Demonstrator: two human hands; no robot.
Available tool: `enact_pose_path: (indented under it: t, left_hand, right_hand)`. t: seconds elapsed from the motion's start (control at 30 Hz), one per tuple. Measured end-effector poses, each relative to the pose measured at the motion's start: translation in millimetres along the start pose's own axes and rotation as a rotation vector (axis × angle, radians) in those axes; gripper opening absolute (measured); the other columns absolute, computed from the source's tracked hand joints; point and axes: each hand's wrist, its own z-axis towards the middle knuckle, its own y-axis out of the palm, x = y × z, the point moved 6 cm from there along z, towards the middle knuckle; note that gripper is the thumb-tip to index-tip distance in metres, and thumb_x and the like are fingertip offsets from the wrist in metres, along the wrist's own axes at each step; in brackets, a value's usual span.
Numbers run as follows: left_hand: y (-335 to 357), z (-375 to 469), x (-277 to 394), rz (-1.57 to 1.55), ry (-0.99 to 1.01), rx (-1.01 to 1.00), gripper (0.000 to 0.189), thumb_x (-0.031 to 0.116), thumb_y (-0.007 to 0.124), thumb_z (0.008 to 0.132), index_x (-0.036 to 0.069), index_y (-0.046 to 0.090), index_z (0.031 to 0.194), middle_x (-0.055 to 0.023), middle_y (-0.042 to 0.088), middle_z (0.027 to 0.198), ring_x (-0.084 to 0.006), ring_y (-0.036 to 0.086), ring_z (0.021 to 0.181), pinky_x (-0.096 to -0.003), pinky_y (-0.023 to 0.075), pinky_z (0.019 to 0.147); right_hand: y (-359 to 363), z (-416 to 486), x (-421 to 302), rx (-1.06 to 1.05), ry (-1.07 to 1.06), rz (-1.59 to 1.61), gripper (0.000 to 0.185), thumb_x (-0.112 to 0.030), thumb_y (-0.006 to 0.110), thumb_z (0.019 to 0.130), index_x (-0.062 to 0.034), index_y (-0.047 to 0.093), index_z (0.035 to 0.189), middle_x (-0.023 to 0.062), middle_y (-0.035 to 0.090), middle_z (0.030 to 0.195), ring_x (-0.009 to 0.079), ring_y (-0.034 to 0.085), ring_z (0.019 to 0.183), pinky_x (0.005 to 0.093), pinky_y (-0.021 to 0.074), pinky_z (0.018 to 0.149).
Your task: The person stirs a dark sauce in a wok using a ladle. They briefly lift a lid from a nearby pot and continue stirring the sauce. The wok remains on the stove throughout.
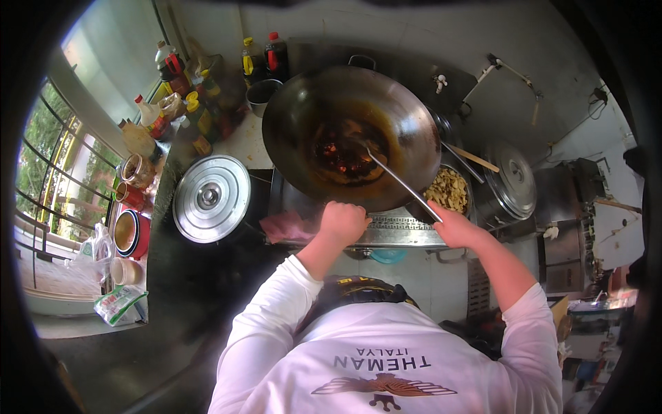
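In front of me a large steel wok (408,114) is tilted on the stove, with a dark brown, glossy liquid (336,168) pooled at its bottom. My left hand (343,223) is closed in a fist at the wok's near rim; whatever part it grips is hidden under the fingers. A long metal utensil handle (401,182) is held in my right hand (455,225). It slants over the near right rim, and its far end dips into the liquid, so its head cannot be made out. Beside my left wrist lies a pink cloth (285,226).
A pan of sliced, pale brown food (447,190) stands right of the wok, near a lidded metal pot (509,181). Left are a round metal lid (211,199), sauce bottles (194,116), a dark pot (262,93) and jars (137,171) along the window ledge.
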Motion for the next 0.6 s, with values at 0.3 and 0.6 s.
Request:
enact_pose_path:
  t: [0.3, 0.6]
  left_hand:
    - [0.0, -0.6, -0.3, 0.012, 0.005, 0.015, 0.037, 0.044, 0.058, 0.094, 0.011, 0.074, 0.088, -0.0084, 0.074, 0.085, -0.0270, 0.071, 0.084, -0.0419, 0.0497, 0.080]
    - [0.2, -2.1, -0.4, 0.000, 0.034, 0.071, 0.035, 0.042, 0.059, 0.094, 0.011, 0.073, 0.084, -0.0074, 0.073, 0.081, -0.0261, 0.071, 0.079, -0.0413, 0.0500, 0.077]
  right_hand:
    - [-17.2, -1.8, 8.8, 0.028, 0.160, -0.114, 0.063, -0.011, 0.045, 0.097, -0.0124, 0.025, 0.157, 0.0295, 0.065, 0.111, 0.0436, 0.062, 0.101, 0.0491, 0.0489, 0.089]
    - [1.6, 31.6, 10.8, 0.100, 0.085, -0.096, 0.064, -0.012, 0.048, 0.097, -0.0122, 0.026, 0.157, 0.0313, 0.064, 0.113, 0.0457, 0.062, 0.101, 0.0500, 0.0486, 0.090]
